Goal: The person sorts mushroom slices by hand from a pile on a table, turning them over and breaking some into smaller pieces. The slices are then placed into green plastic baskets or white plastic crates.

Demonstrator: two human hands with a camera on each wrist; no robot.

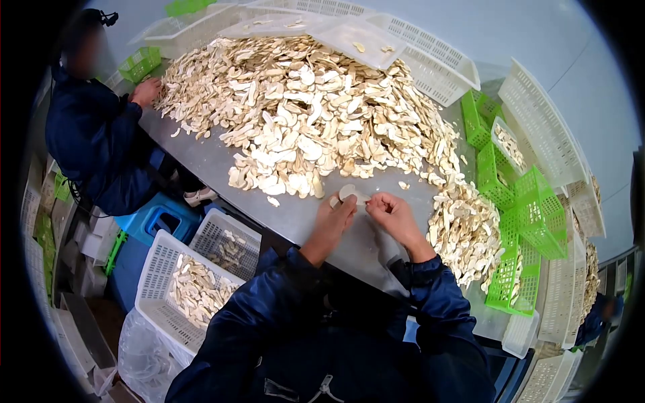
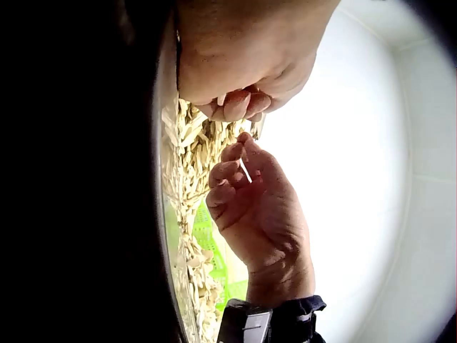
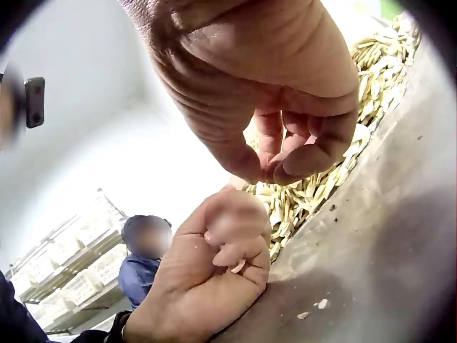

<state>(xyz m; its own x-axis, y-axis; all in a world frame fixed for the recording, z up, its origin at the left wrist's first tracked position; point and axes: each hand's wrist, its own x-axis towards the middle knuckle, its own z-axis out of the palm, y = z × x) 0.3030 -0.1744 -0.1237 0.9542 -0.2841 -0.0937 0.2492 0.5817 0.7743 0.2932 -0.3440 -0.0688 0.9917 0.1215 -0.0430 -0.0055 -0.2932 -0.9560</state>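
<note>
In the head view, my left hand (image 1: 330,225) holds a pale, round-ended mushroom slice (image 1: 348,193) at its fingertips, over the metal table. My right hand (image 1: 395,218) is just right of it, thumb and fingertips together; whether something small is between them cannot be told. The left wrist view has my left hand (image 2: 250,57) curled above my right hand (image 2: 264,214), whose fingers are bent. In the right wrist view, my right hand (image 3: 264,93) is over my left hand (image 3: 200,286), where small pale pieces (image 3: 239,254) lie at the fingers.
A large heap of dried slices (image 1: 302,121) covers the table's far side, with a smaller heap (image 1: 463,228) at right. Green baskets (image 1: 541,211) and white crates (image 1: 541,121) line the right edge. Another person (image 1: 101,134) sits at left, near a white crate of slices (image 1: 158,285).
</note>
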